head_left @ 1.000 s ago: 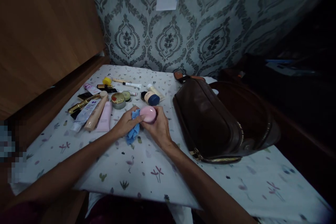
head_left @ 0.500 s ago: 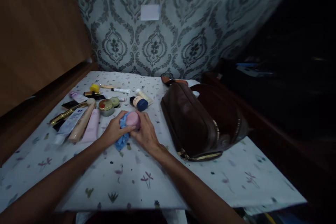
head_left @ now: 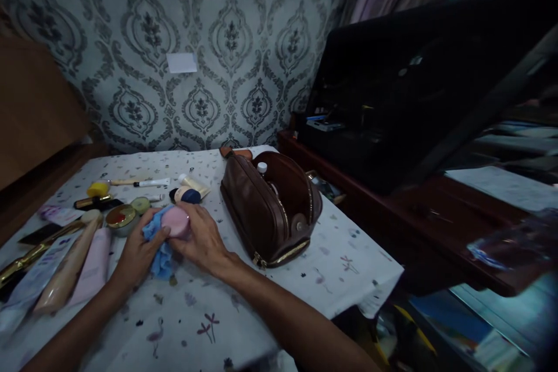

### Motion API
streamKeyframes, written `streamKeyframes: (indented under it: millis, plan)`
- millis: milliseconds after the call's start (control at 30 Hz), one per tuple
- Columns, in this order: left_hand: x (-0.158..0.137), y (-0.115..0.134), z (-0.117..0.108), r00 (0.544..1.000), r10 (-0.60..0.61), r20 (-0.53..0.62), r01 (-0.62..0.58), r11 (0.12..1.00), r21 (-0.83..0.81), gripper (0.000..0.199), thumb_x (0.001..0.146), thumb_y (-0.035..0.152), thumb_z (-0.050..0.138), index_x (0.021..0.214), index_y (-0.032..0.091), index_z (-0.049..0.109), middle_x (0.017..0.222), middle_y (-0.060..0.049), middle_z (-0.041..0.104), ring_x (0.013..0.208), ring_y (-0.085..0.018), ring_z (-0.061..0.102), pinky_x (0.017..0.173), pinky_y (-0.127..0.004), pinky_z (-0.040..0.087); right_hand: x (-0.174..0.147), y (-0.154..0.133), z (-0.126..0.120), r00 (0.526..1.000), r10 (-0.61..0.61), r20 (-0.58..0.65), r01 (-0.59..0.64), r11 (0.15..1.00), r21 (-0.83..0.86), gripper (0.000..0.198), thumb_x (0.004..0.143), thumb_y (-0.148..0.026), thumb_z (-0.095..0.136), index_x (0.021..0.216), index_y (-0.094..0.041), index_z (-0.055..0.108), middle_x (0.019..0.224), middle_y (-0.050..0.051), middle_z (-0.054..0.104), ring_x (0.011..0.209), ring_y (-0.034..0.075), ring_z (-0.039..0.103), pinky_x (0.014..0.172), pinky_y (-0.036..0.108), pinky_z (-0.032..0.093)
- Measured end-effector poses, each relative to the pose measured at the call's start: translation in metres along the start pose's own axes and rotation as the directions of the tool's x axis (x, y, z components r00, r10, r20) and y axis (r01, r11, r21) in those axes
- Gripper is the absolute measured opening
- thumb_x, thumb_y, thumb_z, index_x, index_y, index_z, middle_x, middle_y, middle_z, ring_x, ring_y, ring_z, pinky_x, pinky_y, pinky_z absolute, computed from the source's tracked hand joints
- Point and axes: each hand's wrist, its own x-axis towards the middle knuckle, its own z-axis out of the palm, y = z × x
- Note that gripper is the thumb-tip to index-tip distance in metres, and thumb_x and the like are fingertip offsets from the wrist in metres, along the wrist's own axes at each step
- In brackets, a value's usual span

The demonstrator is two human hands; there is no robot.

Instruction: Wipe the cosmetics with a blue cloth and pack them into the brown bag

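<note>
Pink Jar: Two-Hand Hold with Cloth

One pink jar (head_left: 175,223) sits between two hands, over the table (head_left: 335,244) and to the left of one bag (head_left: 244,203). The left hand (head_left: 140,251) is closed on one blue cloth (head_left: 163,263) and grips the jar's left side, with cloth between palm and jar. The right hand (head_left: 204,238) is curled around the jar's right side, gripping it.

Bag: one unit, brown, mouth unzipped. One white cap (head_left: 261,168) shows inside.

Left of the hands: three large tubes side by side — one white tube (head_left: 46,272), one beige tube (head_left: 65,273), one pink tube (head_left: 93,264). Behind these: two jars, one gold jar (head_left: 121,218) and one green jar (head_left: 140,205), just beside each other. Gold and dark pieces overlap at far left; their number cannot be told.

Behind the right hand: one bottle (head_left: 188,195), partly covered by it, and one cream tube (head_left: 196,184).

Wall (head_left: 231,93): one white card (head_left: 182,62).
</note>
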Motion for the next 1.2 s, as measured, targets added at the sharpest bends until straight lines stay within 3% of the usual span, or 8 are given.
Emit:
streamKeyframes:
  millis: [167, 400, 533, 600, 700, 767, 933, 1200]
  plan:
    - [0.007, 0.024, 0.015, 0.999, 0.04, -0.026, -0.042, 0.995, -0.086, 0.043, 0.091, 0.062, 0.048, 0.091, 0.02, 0.058, 0.075, 0.001, 0.057, 0.068, -0.016, 0.053, 0.061, -0.025, 0.046, -0.005, -0.007, -0.03, 0.994, -0.062, -0.088, 0.066, 0.997, 0.036, 0.066, 0.074, -0.029, 0.076, 0.134, -0.022, 0.05, 0.132, 0.011, 0.062, 0.123, 0.026, 0.058, 0.105, 0.043, 0.047]
    - [0.022, 0.071, 0.057, 0.991, 0.133, -0.028, -0.136, 0.972, -0.194, 0.042, 0.094, 0.058, 0.044, 0.081, 0.021, 0.055, 0.075, 0.001, 0.054, 0.072, -0.015, 0.05, 0.067, -0.023, 0.045, -0.021, -0.019, -0.101, 0.969, -0.18, -0.168, 0.177, 0.984, -0.036, 0.064, 0.077, -0.03, 0.076, 0.135, -0.022, 0.05, 0.129, 0.01, 0.063, 0.121, 0.025, 0.058, 0.106, 0.042, 0.046]
    - [0.032, 0.093, 0.082, 0.978, 0.189, 0.087, -0.165, 0.96, -0.225, 0.038, 0.095, 0.051, 0.043, 0.073, 0.021, 0.047, 0.068, 0.002, 0.047, 0.067, -0.015, 0.046, 0.063, -0.023, 0.043, -0.035, -0.023, -0.132, 0.966, -0.108, -0.235, 0.124, 0.991, 0.054, 0.063, 0.074, -0.034, 0.08, 0.131, -0.021, 0.054, 0.129, 0.01, 0.063, 0.118, 0.024, 0.061, 0.105, 0.039, 0.047]
    - [0.038, 0.099, 0.093, 0.947, 0.26, 0.19, -0.221, 0.954, -0.205, 0.032, 0.092, 0.046, 0.045, 0.071, 0.021, 0.044, 0.069, 0.001, 0.046, 0.068, -0.015, 0.046, 0.064, -0.025, 0.042, -0.042, -0.025, -0.143, 0.964, -0.026, -0.264, 0.068, 0.986, 0.153, 0.063, 0.072, -0.034, 0.081, 0.129, -0.022, 0.054, 0.128, 0.009, 0.063, 0.117, 0.024, 0.061, 0.104, 0.038, 0.048]
    - [0.044, 0.102, 0.106, 0.856, 0.412, 0.312, -0.392, 0.911, -0.129, 0.018, 0.083, 0.037, 0.05, 0.079, 0.02, 0.052, 0.082, -0.002, 0.055, 0.079, -0.019, 0.053, 0.071, -0.028, 0.044, -0.048, -0.026, -0.152, 0.957, 0.089, -0.278, -0.005, 0.957, 0.289, 0.06, 0.072, -0.036, 0.081, 0.125, -0.023, 0.055, 0.123, 0.007, 0.064, 0.112, 0.023, 0.063, 0.099, 0.038, 0.052]
    - [0.045, 0.103, 0.112, 0.812, 0.448, 0.374, -0.469, 0.882, -0.039, 0.013, 0.079, 0.031, 0.054, 0.087, 0.02, 0.055, 0.092, -0.004, 0.059, 0.082, -0.02, 0.057, 0.073, -0.03, 0.045, -0.05, -0.025, -0.156, 0.951, 0.127, -0.282, -0.024, 0.94, 0.34, 0.059, 0.072, -0.039, 0.081, 0.123, -0.025, 0.055, 0.12, 0.006, 0.065, 0.109, 0.022, 0.064, 0.096, 0.038, 0.054]
    - [0.044, 0.11, 0.112, 0.796, 0.401, 0.453, -0.525, 0.83, 0.189, 0.01, 0.077, 0.024, 0.058, 0.087, 0.022, 0.058, 0.093, -0.003, 0.063, 0.081, -0.02, 0.06, 0.072, -0.03, 0.045, -0.049, -0.023, -0.157, 0.944, 0.145, -0.295, -0.035, 0.937, 0.348, 0.057, 0.071, -0.04, 0.08, 0.12, -0.025, 0.055, 0.119, 0.006, 0.065, 0.109, 0.023, 0.064, 0.098, 0.04, 0.053]
    - [0.04, 0.094, 0.106, 0.796, 0.438, 0.419, -0.564, 0.787, 0.249, 0.007, 0.078, 0.021, 0.056, 0.084, 0.021, 0.06, 0.083, -0.003, 0.065, 0.073, -0.02, 0.062, 0.064, -0.029, 0.046, -0.049, -0.026, -0.151, 0.961, 0.087, -0.263, 0.004, 0.945, 0.326, 0.059, 0.071, -0.035, 0.081, 0.122, -0.024, 0.054, 0.121, 0.005, 0.064, 0.111, 0.022, 0.063, 0.099, 0.036, 0.052]
